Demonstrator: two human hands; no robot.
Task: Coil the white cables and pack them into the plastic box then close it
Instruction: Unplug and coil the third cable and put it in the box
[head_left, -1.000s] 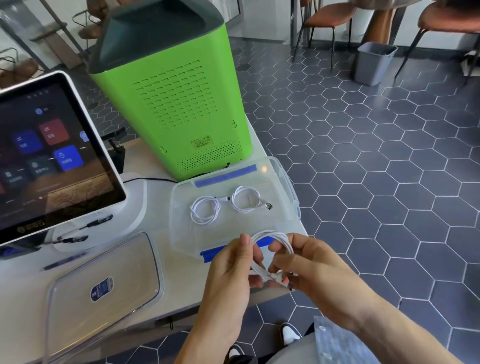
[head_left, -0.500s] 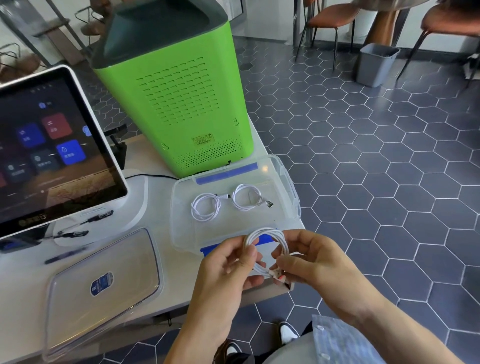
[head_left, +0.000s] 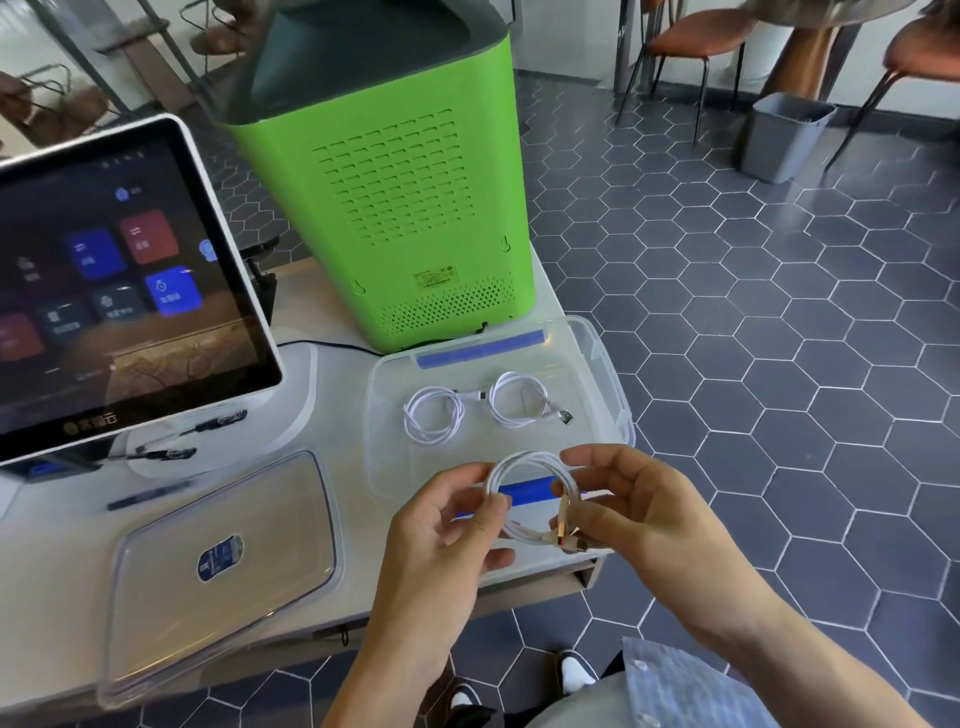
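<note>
Above the box's (head_left: 608, 364) near edge, both hands pinch an upright coil (head_left: 524, 493) — plugs lowermost.

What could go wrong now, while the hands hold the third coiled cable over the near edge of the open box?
1. The coiled cable is not tied; only the left hand and right hand keep its shape, so it may spring open when released.
2. It is above the near wall of the plastic box, at the table edge, so it may drop outside.

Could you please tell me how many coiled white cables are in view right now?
3. Two lie side by side in the open plastic box: the left coil and the right coil. The third coil is held between both hands.
</note>
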